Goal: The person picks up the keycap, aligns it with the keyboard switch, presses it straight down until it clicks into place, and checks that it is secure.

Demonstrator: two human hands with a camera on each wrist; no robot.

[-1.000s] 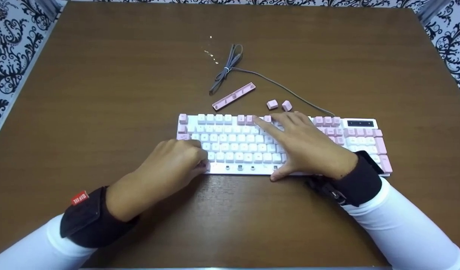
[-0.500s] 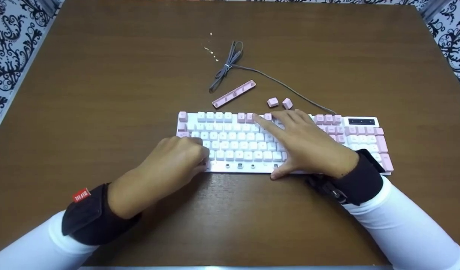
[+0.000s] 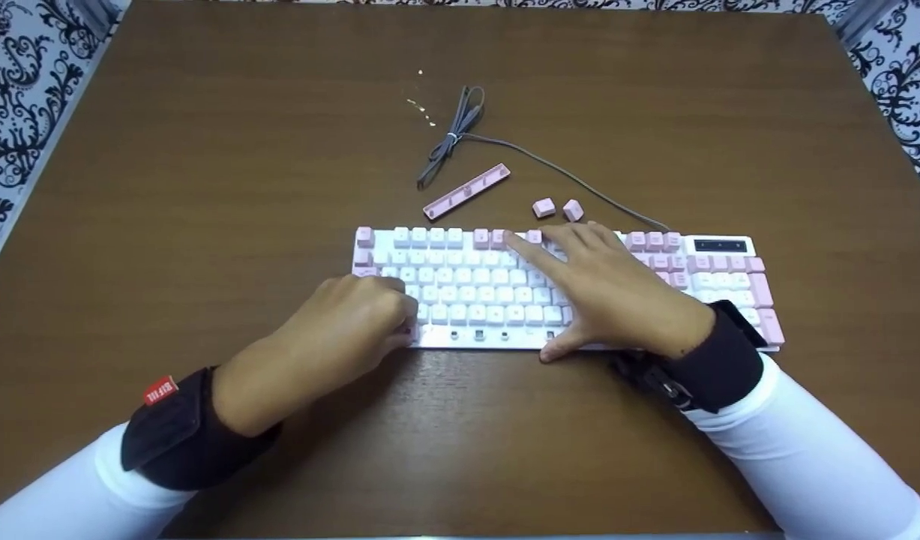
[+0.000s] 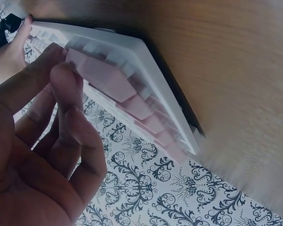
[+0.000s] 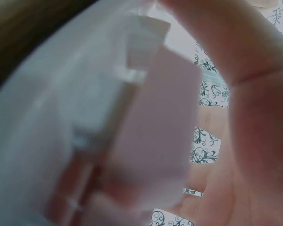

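Observation:
A white keyboard (image 3: 474, 341) with white and pink keycaps lies on the brown table. At its lower left corner my left hand (image 3: 347, 319) is bent over the keys. In the left wrist view, the thumb and fingertips pinch the end of a pink keycap (image 4: 101, 75) in the row along the edge. My right hand (image 3: 609, 289) rests spread across the keyboard right of the middle, fingers toward the back edge and thumb at the front edge. Bare switches (image 3: 479, 335) show in the bottom row between the hands. The right wrist view is blurred, with a pink keycap (image 5: 155, 122) close up.
Behind the keyboard lie a long pink spacebar (image 3: 467, 192), underside up, and two small pink keycaps (image 3: 543, 208). A grey cable (image 3: 451, 139), tied in a bundle, runs to the keyboard's back edge. Small bright specks (image 3: 422, 110) lie left of the cable.

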